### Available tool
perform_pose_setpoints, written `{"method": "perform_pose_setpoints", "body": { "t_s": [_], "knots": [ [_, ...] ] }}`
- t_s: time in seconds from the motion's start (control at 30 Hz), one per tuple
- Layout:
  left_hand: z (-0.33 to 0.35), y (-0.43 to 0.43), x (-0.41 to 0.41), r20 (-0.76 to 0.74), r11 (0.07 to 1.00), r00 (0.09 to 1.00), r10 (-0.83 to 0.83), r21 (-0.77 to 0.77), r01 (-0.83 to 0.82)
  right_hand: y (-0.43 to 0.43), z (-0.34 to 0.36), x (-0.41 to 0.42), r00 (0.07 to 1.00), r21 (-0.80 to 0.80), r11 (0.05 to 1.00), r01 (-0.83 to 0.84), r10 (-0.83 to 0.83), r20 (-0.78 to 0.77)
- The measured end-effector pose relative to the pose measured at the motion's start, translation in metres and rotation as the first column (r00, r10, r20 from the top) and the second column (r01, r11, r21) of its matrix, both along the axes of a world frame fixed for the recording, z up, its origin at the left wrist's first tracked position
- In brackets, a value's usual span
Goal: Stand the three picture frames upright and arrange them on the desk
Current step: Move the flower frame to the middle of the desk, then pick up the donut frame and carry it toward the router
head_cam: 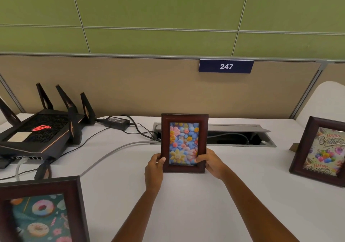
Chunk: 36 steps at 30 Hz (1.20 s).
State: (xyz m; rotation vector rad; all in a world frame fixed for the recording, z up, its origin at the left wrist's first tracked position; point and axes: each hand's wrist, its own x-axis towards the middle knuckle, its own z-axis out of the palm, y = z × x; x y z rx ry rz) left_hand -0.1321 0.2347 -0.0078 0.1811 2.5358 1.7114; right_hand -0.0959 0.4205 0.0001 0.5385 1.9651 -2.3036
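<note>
A white worktop (242, 195) runs up to a tan partition (149, 85) with green wall panels above it and a blue plate reading 247 (226, 66) fixed on its top edge. At far left sits a black router (40, 131) with raised antennas, a power adapter (117, 121) just right of it, and cables trailing to an open cable tray (240, 133) sunk in the worktop at centre far.

The flower frame (184, 142) stands upright in portrait at the centre, in front of the cable tray, its picture facing the camera. The left hand (155, 167) clasps its lower left edge, thumb on the front of the wood; the right hand (211, 162) clasps the lower right edge, thumb resting on the glass. Both grips are closed on the frame.

The donut frame (43, 210) sits at near left, cut by the picture's edge. The birthday frame (320, 152) stands upright at the right, well apart from the hands.
</note>
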Motion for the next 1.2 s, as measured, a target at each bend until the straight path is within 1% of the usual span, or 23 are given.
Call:
{"method": "perform_pose_setpoints", "body": {
  "t_s": [0.17,0.3,0.37,0.4,0.43,0.5,0.57,0.67,0.73,0.77,0.83,0.87,0.9,0.93,0.97,1.0,1.03,1.07,1.1,1.13,1.17,1.2],
  "knots": [
    [0.000,0.001,0.002,0.012,1.000,1.000,0.009,-0.002,-0.008,-0.003,0.000,0.000,0.999,0.042,0.998,0.037,-0.037,0.004],
    [-0.004,0.000,0.010,0.023,1.000,1.000,0.007,-0.011,-0.007,-0.011,-0.009,0.009,0.996,0.154,0.985,0.080,-0.083,0.014],
    [-0.007,-0.004,0.017,0.039,1.000,0.999,-0.016,0.017,0.016,-0.015,-0.013,0.016,0.992,0.203,0.971,0.129,-0.129,-0.011],
    [-0.009,-0.006,0.021,0.035,1.000,0.999,-0.030,0.004,0.030,-0.017,-0.015,0.020,0.988,0.230,0.961,0.152,-0.151,-0.022],
    [-0.012,-0.008,0.025,0.015,0.998,0.999,-0.043,-0.055,0.044,-0.020,-0.016,0.024,0.985,0.257,0.951,0.170,-0.168,-0.029],
    [-0.018,-0.014,0.036,-0.051,0.967,0.996,-0.067,-0.249,0.052,-0.024,-0.017,0.032,0.980,0.309,0.930,0.198,-0.198,-0.031],
    [-0.023,-0.019,0.047,-0.082,0.917,0.994,-0.078,-0.398,0.039,-0.028,-0.019,0.041,0.970,0.386,0.894,0.229,-0.243,-0.013],
    [-0.029,-0.025,0.063,-0.080,0.826,0.990,-0.116,-0.561,0.052,-0.036,-0.020,0.059,0.946,0.476,0.832,0.286,-0.324,-0.001],
    [-0.033,-0.029,0.073,-0.091,0.773,0.979,-0.181,-0.628,0.085,-0.043,-0.022,0.073,0.942,0.529,0.797,0.292,-0.337,-0.013],
    [-0.032,-0.034,0.080,-0.100,0.765,0.975,-0.200,-0.637,0.092,-0.048,-0.021,0.081,0.942,0.559,0.778,0.287,-0.334,-0.018],
    [-0.028,-0.039,0.090,-0.168,0.741,0.959,-0.228,-0.669,0.060,-0.055,-0.026,0.094,0.947,0.621,0.738,0.263,-0.321,-0.020],
    [-0.022,-0.040,0.096,-0.194,0.730,0.948,-0.252,-0.681,0.056,-0.060,-0.029,0.101,0.950,0.671,0.702,0.238,-0.312,-0.011],
    [-0.016,-0.044,0.101,-0.157,0.726,0.947,-0.279,-0.680,0.101,-0.066,-0.030,0.108,0.953,0.738,0.643,0.205,-0.304,0.000],
    [-0.013,-0.047,0.106,-0.182,0.724,0.941,-0.285,-0.685,0.087,-0.072,-0.033,0.116,0.954,0.811,0.561,0.166,-0.300,0.012],
    [-0.011,-0.052,0.112,-0.177,0.705,0.936,-0.305,-0.703,0.097,-0.080,-0.036,0.123,0.954,0.874,0.468,0.128,-0.300,0.021],
    [-0.012,-0.057,0.117,-0.226,0.689,0.918,-0.327,-0.721,0.068,-0.088,-0.039,0.131,0.954,0.920,0.381,0.091,-0.299,0.029],
    [-0.013,-0.063,0.122,-0.245,0.656,0.897,-0.367,-0.752,0.064,-0.095,-0.041,0.137,0.955,0.949,0.311,0.059,-0.294,0.037],
    [-0.013,-0.068,0.124,-0.252,0.638,0.885,-0.391,-0.767,0.063,-0.102,-0.041,0.142,0.957,0.964,0.265,0.034,-0.286,0.045],
    [-0.009,-0.075,0.126,-0.185,0.592,0.892,-0.412,-0.798,0.108,-0.109,-0.041,0.146,0.960,0.971,0.240,0.017,-0.277,0.052],
    [-0.009,-0.080,0.129,-0.182,0.545,0.889,-0.421,-0.834,0.087,-0.115,-0.040,0.150,0.961,0.973,0.229,0.006,-0.269,0.057],
    [-0.011,-0.087,0.135,-0.203,0.523,0.879,-0.432,-0.850,0.060,-0.121,-0.040,0.154,0.963,0.975,0.222,0.000,-0.263,0.060],
    [-0.013,-0.091,0.138,-0.221,0.546,0.873,-0.434,-0.836,0.060,-0.127,-0.039,0.157,0.964,0.977,0.214,-0.005,-0.260,0.062]
  ]
}}
